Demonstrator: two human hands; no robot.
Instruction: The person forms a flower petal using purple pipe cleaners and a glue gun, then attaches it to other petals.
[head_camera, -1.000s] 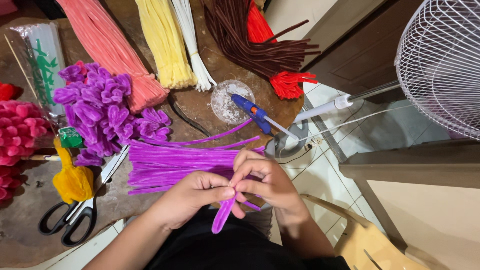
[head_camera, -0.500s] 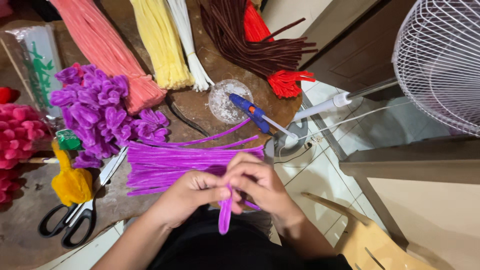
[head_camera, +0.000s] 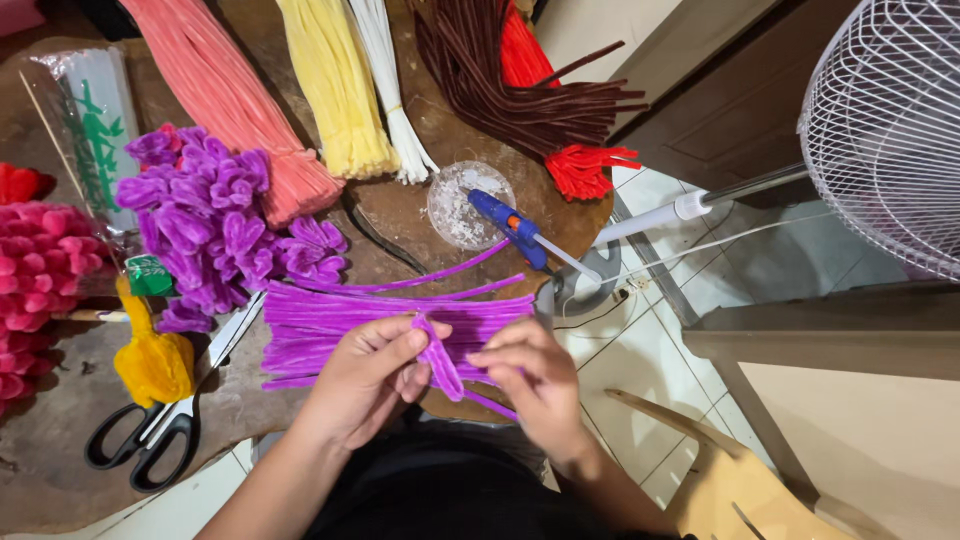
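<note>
On the table I count one pile of purple pipe cleaners (head_camera: 380, 318), one pink bundle (head_camera: 225, 100), one yellow bundle (head_camera: 335, 85), one white bundle (head_camera: 390, 90), one dark brown bundle (head_camera: 520, 85) and one red bundle (head_camera: 590, 165). There is one heap of finished purple flowers (head_camera: 205, 230), too many to count exactly, and pink flowers (head_camera: 40, 270) at the left edge. I see also one pair of scissors (head_camera: 165, 420), one blue glue gun (head_camera: 510, 230), one round clear dish (head_camera: 460, 205) and one yellow piece (head_camera: 150, 355). My left hand (head_camera: 365, 375) and my right hand (head_camera: 530, 380) are both closed around one folded purple pipe cleaner (head_camera: 440, 362). It stands between the two hands, just in front of the purple pile, and is pinched by the fingertips (head_camera: 415, 335) of the left hand at its upper end, while the right hand holds its lower part.
</note>
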